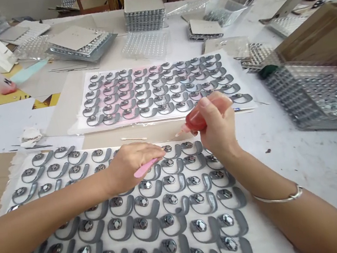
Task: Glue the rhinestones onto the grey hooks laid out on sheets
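While I stand beside this table, I see the right hand closed around a red bottle, with its thumb along the bottle's side. The bottle slants, and its narrow tip points down and leftward, near the back row of grey bands on the near sheet. Of both hands, the right is nearer to this tip. The left hand hovers or rests there, I cannot tell which; its fingers, together, seem clamped on a pink stick.
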A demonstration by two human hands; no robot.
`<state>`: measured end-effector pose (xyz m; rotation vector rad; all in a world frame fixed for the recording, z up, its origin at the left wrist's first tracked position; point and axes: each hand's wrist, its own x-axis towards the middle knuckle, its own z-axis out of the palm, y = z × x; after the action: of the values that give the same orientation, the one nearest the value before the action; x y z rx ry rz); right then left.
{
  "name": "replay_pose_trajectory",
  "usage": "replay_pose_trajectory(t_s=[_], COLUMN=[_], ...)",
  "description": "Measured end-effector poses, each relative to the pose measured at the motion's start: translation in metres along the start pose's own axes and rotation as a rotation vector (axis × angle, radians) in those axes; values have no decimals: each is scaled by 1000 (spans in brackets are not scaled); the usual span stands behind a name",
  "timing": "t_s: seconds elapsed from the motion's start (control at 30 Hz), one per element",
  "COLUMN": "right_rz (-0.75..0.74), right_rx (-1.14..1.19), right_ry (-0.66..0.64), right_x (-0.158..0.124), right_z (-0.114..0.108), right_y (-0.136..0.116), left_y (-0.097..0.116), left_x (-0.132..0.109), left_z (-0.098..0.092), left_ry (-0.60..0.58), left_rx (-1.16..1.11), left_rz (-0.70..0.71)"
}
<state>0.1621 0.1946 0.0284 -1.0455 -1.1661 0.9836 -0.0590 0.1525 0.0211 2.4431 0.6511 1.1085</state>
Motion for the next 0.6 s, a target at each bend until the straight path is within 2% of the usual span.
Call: replay_pose_trajectory(t_s=[0.1, 0.3, 0.6], right_rz=[-75, -240, -356], right_rx=[-143, -422, -436], right_ry=[-5, 43, -122], right_x=[-8, -16, -23], right_z=[2, 0, 4], right_y=[-1, 6, 9], left_y=[-2, -5, 8], left_x=[-2, -2, 0], left_z=[6, 13, 22], left_ry=[-4, -27, -10], left_rx=[94, 207, 480], left_rz=[88, 170, 313])
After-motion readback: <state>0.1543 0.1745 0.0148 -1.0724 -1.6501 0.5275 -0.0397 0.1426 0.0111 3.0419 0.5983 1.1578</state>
